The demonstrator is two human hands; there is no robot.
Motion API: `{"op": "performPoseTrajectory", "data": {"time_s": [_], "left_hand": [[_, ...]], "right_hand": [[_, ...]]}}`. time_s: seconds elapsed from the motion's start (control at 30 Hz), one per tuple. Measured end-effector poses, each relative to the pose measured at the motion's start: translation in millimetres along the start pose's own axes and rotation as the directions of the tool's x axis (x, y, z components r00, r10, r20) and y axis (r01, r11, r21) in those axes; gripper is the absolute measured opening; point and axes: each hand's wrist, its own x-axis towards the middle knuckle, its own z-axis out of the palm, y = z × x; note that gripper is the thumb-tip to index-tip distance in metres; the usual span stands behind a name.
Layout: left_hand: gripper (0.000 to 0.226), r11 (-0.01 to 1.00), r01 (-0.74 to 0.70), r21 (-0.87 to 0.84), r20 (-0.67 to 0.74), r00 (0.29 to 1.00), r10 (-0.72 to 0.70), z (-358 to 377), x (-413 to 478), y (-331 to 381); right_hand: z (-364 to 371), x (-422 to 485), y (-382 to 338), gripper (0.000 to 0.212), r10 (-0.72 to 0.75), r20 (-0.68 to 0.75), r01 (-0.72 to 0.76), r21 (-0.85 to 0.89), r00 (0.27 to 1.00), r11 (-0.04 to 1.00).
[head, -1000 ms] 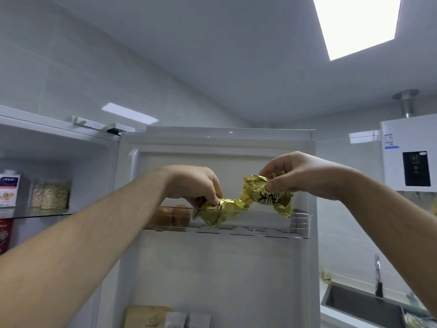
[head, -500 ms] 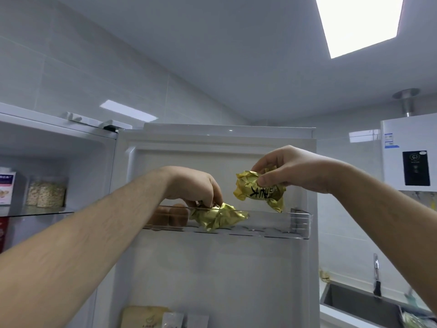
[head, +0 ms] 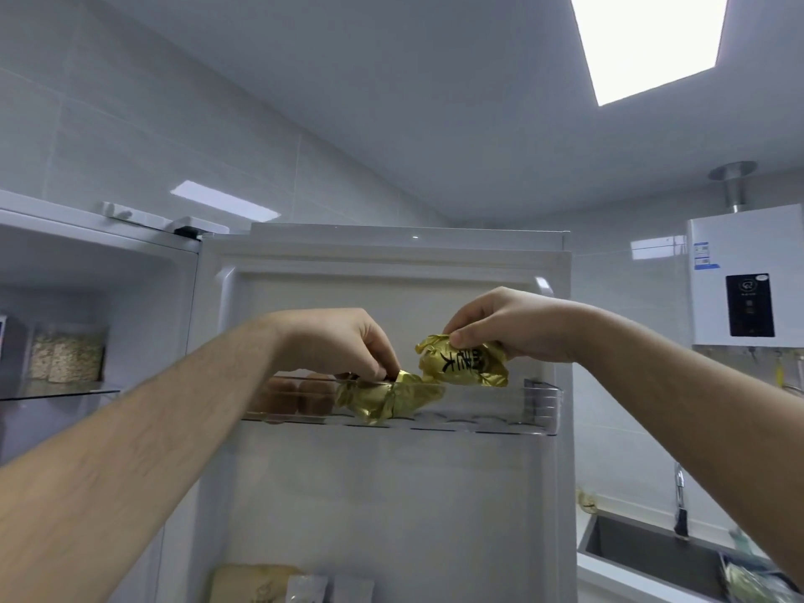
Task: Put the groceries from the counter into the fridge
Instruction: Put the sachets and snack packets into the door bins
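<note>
The fridge door (head: 391, 493) stands open in front of me, with a clear top door shelf (head: 500, 411). My left hand (head: 343, 341) pinches the top of a gold foil packet (head: 383, 400) that rests inside that shelf. My right hand (head: 504, 324) holds a second gold foil packet (head: 463, 363), printed with black characters, just above the shelf's rim and right of the first one. Brown eggs (head: 300, 396) sit in the left end of the same shelf.
The fridge interior at the left holds a jar of grains (head: 67, 359) on a glass shelf (head: 56, 391). Packets (head: 278, 585) sit in a lower door shelf. A sink (head: 652, 554) with a tap and a wall heater (head: 748, 280) are at the right.
The left hand's foil packet has sunk into the door shelf. The right hand's packet separated from it and has come down closer to the shelf rim.
</note>
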Motion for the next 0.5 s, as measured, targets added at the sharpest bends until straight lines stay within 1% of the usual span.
{"op": "performPoseTrajectory", "data": {"time_s": [0.07, 0.17, 0.3, 0.4, 0.43, 0.5], "left_hand": [[0.027, 1.0, 0.005, 0.016, -0.011, 1.0, -0.005, 1, 0, 0], [0.027, 0.999, 0.013, 0.038, -0.032, 0.999, -0.012, 1, 0, 2], [0.025, 0.998, 0.011, 0.055, -0.028, 1.0, -0.01, 1, 1, 6], [0.024, 0.996, 0.005, 0.093, -0.029, 1.0, -0.002, 1, 4, 8], [0.024, 0.995, 0.007, 0.103, -0.031, 1.0, -0.003, 2, 5, 9], [0.024, 0.992, 0.014, 0.125, -0.034, 0.999, -0.01, 1, 7, 11]], "right_hand": [[0, 1, 5, 0.015, 0.014, 0.0, -0.014, 0.005, 1.0, 1.0], [-3, 3, 13, 0.015, 0.042, 0.018, -0.044, 0.097, 0.999, 0.994], [-7, 5, 19, 0.019, 0.092, 0.174, -0.125, 0.187, 0.98, 0.974], [-7, 4, 21, 0.02, 0.089, 0.305, -0.167, 0.24, 0.948, 0.956], [-6, 4, 21, 0.02, 0.081, 0.331, -0.172, 0.254, 0.94, 0.952], [-7, 3, 23, 0.02, 0.077, 0.333, -0.177, 0.282, 0.94, 0.943]]}}
